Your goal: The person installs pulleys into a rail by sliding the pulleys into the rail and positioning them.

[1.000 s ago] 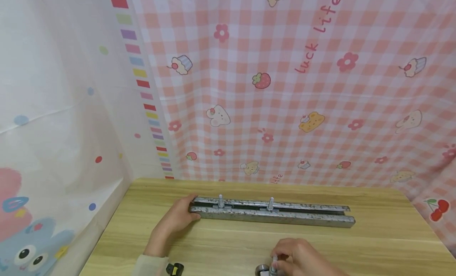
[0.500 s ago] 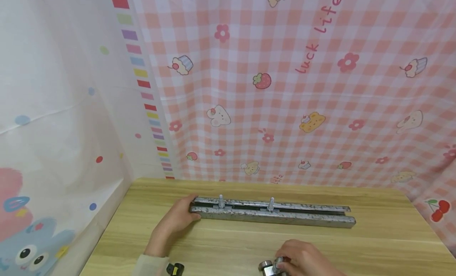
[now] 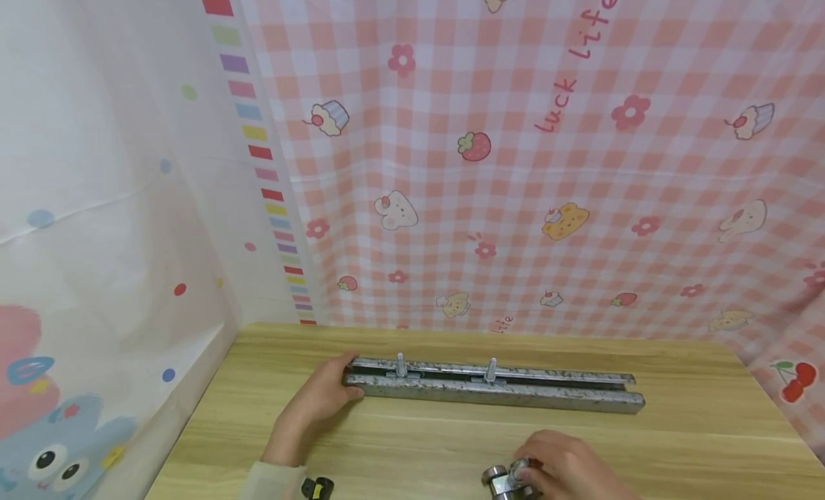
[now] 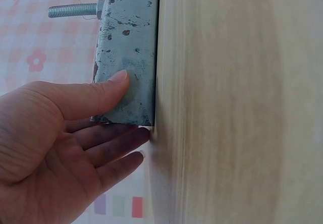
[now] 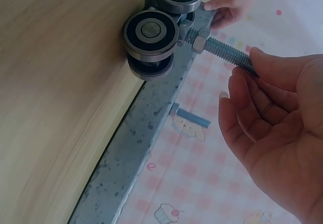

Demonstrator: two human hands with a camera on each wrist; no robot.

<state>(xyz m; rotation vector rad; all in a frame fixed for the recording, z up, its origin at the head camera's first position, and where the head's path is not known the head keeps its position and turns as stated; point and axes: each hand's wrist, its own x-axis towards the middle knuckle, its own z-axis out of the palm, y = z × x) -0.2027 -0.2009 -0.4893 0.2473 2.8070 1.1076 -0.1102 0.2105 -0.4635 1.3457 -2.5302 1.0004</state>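
A grey, spotted metal rail (image 3: 503, 395) with a slot along its top lies across the table. My left hand (image 3: 325, 390) grips its left end; in the left wrist view the thumb presses the near face, with the other fingers at the end and behind. Two upright bolts (image 3: 492, 369) rise from the slot. Nearer to me, my right hand (image 3: 561, 464) holds a roller trolley (image 3: 499, 482) apart from the rail. Seen in the right wrist view, thumb and fingers pinch the end of its threaded bolt (image 5: 229, 51), which carries a nut; several bearing wheels (image 5: 151, 30) show at the other end.
The wooden table (image 3: 412, 443) extends in front of the rail. Behind it hangs a pink checked curtain (image 3: 438, 199), and a white patterned one (image 3: 116, 199) hangs at the left. A black object with a yellow mark (image 3: 317, 488) sits by my left sleeve.
My right hand has moved a little to the right with the roller trolley, which has turned and shows more of its wheels. The left hand and the rail have stayed in place.
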